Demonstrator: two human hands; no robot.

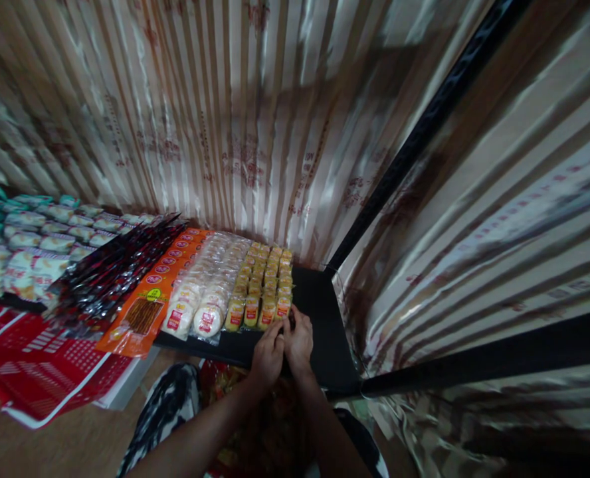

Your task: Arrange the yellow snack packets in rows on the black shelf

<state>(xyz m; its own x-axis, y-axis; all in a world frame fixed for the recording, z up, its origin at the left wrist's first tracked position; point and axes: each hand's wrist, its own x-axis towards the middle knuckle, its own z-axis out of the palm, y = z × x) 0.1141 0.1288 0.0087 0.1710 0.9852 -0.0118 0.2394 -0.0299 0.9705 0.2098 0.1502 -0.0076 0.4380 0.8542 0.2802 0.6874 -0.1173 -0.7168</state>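
Observation:
My left hand [268, 355] and my right hand [299, 340] meet at the shelf's front edge, with curled fingers pressed close together. A small dark bit shows between the fingertips; whatever they hold is too hidden to name. Just beyond them stand rows of small yellow wrapped snack packs [252, 312] with red labels, and my fingertips are against or very near the front right ones. To their left lie rows of white round wrapped snacks [208, 320], also red-labelled. Both sets rest on a black shelf [319, 312].
Farther left are an orange snack bag [143, 313], a pile of dark shiny packets [118, 269] and many white packs [40, 262]. A red basket [50, 362] stands below. A dark shelf post [389, 179] rises at right, before striped sheeting [255, 119]. Packages [230, 392] lie between my legs.

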